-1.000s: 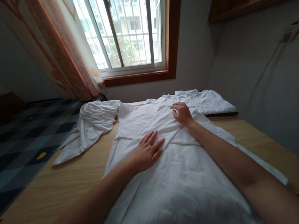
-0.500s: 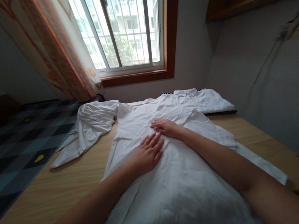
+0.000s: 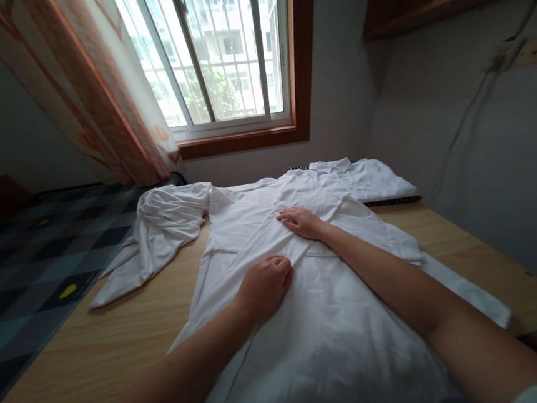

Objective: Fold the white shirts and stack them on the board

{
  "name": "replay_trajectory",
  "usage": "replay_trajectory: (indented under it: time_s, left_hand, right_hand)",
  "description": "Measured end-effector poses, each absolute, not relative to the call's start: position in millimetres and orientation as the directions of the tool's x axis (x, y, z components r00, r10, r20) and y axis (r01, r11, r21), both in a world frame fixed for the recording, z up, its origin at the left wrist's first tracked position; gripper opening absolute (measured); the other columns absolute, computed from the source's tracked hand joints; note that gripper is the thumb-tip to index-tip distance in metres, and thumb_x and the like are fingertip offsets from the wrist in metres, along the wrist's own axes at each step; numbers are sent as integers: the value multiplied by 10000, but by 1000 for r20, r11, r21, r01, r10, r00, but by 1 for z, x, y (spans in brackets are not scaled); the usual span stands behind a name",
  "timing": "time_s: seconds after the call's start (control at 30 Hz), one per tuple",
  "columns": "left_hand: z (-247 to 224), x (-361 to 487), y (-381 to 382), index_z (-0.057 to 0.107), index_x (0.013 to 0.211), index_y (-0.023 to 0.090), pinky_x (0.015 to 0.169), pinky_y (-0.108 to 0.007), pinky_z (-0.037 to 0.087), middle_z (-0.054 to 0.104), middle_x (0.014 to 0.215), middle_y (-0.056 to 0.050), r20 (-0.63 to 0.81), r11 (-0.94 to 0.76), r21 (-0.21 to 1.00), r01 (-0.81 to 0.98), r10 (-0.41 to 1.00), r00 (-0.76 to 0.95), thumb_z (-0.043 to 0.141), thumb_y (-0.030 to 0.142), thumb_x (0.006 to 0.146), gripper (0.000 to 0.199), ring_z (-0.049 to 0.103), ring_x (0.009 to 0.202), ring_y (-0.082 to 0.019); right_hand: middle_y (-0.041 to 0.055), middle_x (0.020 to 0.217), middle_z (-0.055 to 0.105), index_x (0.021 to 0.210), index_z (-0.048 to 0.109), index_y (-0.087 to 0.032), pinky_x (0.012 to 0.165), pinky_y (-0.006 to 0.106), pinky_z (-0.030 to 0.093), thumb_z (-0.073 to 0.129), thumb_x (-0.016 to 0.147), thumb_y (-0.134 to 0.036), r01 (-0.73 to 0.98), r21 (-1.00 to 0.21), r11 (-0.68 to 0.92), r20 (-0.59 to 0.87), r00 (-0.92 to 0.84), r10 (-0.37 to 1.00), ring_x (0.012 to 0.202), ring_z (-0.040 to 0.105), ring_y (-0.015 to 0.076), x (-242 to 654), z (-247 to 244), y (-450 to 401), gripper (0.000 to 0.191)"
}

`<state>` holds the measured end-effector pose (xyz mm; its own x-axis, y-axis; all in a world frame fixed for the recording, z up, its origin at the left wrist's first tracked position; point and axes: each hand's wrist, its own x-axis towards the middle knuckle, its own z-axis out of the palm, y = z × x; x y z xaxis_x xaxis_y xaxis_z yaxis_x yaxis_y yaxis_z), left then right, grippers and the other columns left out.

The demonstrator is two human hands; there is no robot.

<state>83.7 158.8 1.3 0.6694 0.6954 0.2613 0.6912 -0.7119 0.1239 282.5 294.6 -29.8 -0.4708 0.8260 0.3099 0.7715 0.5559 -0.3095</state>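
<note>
Across the table [image 3: 460, 247] lies the white shirt [image 3: 246, 216]; the left hand [image 3: 265, 284], just now spread, has curled on it, any pinch unclear, while the right hand [image 3: 302, 223] rests flat.

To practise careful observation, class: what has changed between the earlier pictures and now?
The left hand, spread flat before, has curled its fingers; whether it grips cloth is unclear. The right hand has moved left and slightly nearer the wearer since the first picture. The large white garment, crumpled white cloth and folded collared shirt stayed in place.
</note>
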Motion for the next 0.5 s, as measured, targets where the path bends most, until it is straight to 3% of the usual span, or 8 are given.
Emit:
replay_trajectory:
  time_s: [0.1, 0.3, 0.43, 0.5]
  left_hand:
    - [-2, 83, 161, 678, 872, 199, 838, -330, 558, 759, 970, -70, 329, -757, 175, 629, 647, 687, 492, 220, 957, 206, 709, 899, -208]
    - [-9, 83, 166, 688, 1068, 192, 1010, -352, 509, 745, 1111, -92, 387, -812, 350, 467, 579, 717, 499, 195, 934, 232, 635, 1168, -226]
    - [-13, 82, 163, 598, 1288, 181, 1159, -495, 367, 725, 1182, -107, 278, -757, 393, 522, 638, 718, 495, 250, 945, 365, 557, 1296, -263]
    - [-13, 82, 162, 594, 1294, 191, 1193, -535, 298, 687, 1275, -105, 218, -731, 394, 558, 664, 716, 455, 289, 971, 366, 509, 1349, -263]
  right_hand:
    - [98, 1491, 527, 1394, 595, -167, 1194, 366, 289, 435, 988, -211, 788, -290, 543, 241, -489, 838, 1405, 455, 203, 281, -25, 296, 438]
    - [101, 1603, 357, 1510, 459, -200, 1217, 440, 236, 431, 998, -495, 842, -249, 479, 54, -482, 875, 1487, 314, 266, 269, -13, 293, 591]
    - [94, 1627, 309, 1534, 410, -208, 1228, 501, 158, 377, 1014, -509, 888, -199, 414, 96, -402, 910, 1510, 256, 268, 259, -17, 283, 602]
    - [90, 1609, 353, 1513, 445, -217, 1225, 492, 171, 388, 1014, -489, 891, -196, 409, 152, -385, 911, 1498, 288, 256, 257, -20, 279, 571]
